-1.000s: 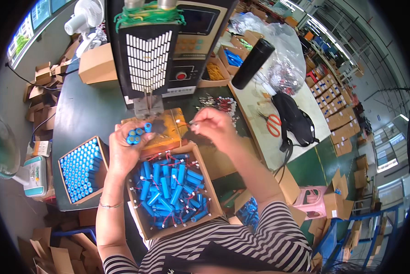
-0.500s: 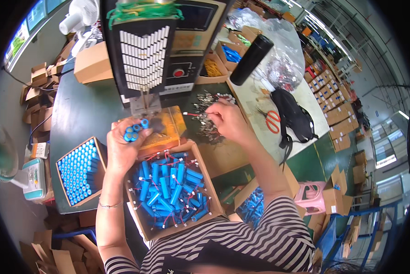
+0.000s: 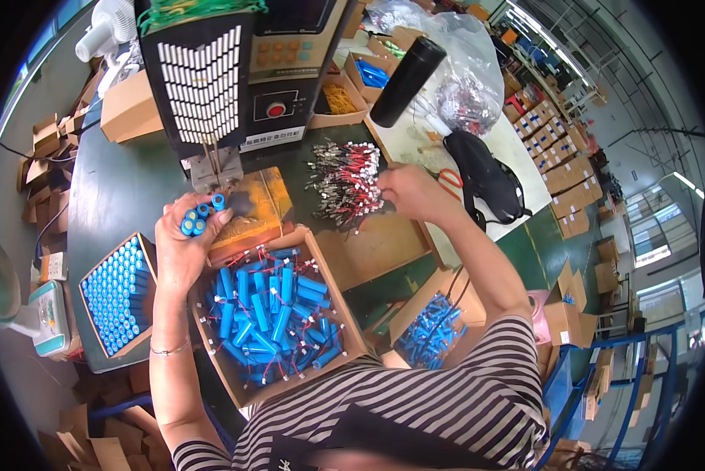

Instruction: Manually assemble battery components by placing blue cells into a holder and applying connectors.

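My left hand point(image 3: 181, 243) is closed around several blue cylindrical battery cells point(image 3: 195, 228), ends facing up, just below the metal electrode pins point(image 3: 213, 165) of a black spot welder point(image 3: 266, 90). A worn yellow block point(image 3: 258, 206) lies beside that hand. At the right edge of a pile of red and black wire leads with white connectors point(image 3: 348, 184) is my right hand point(image 3: 415, 192), its fingers drawn together; what they hold is hidden. Below the block, a cardboard box point(image 3: 338, 290) holds many blue cells with red leads attached.
A tray of upright blue cells point(image 3: 117, 294) stands at the left. Another carton of blue cells point(image 3: 431, 337) sits lower right. Scissors point(image 3: 451, 180), partly hidden, a black bottle point(image 3: 409, 82) and a black bag point(image 3: 484, 177) lie on the right-hand table.
My right hand has moved right, from over the lead pile to its right edge; the lead it pinched is no longer visible. The view has shifted right. My left hand still holds the cells.
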Motion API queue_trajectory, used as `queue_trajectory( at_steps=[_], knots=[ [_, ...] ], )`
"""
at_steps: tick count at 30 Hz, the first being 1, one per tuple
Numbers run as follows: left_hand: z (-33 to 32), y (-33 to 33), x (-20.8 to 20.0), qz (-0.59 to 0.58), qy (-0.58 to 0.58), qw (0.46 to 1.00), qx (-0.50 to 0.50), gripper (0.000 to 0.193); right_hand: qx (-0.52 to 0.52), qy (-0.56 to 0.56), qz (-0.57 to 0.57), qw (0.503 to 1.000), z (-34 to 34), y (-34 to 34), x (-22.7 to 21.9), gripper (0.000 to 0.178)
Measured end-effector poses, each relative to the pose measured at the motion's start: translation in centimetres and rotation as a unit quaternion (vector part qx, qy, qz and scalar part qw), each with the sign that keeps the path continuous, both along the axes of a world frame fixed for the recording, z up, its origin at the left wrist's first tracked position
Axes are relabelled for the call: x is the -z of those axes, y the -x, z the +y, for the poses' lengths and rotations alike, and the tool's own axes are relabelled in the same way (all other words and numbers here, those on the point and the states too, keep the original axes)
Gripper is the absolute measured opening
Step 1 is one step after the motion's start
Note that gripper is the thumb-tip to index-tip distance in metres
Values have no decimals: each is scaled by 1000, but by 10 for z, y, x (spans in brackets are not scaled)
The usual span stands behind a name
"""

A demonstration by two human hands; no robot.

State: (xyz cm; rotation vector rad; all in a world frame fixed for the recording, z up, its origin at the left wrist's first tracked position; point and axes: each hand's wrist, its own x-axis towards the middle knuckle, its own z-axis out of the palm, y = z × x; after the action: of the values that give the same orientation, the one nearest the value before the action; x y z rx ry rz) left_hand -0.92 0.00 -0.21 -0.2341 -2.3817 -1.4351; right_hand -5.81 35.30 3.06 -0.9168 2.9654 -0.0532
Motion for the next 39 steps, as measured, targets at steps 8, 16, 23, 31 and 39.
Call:
queue_trajectory(
  at_steps=[8,16,23,31,39],
  knots=[
    [-8,-4,5,54,20,998,-16,26,51,567,-225,791,-94,-17,-4,5],
    [0,-4,-6,23,23,999,-19,22,-49,643,-217,733,-152,-13,40,4],
    [-4,11,-1,20,41,999,-20,30,-59,651,-58,755,-169,-11,51,9],
    [-5,14,2,26,45,999,-11,38,-30,680,-33,732,-173,-12,54,11],
    [0,11,-6,33,28,999,2,28,-28,676,-32,736,-172,-13,55,11]
  ],
)
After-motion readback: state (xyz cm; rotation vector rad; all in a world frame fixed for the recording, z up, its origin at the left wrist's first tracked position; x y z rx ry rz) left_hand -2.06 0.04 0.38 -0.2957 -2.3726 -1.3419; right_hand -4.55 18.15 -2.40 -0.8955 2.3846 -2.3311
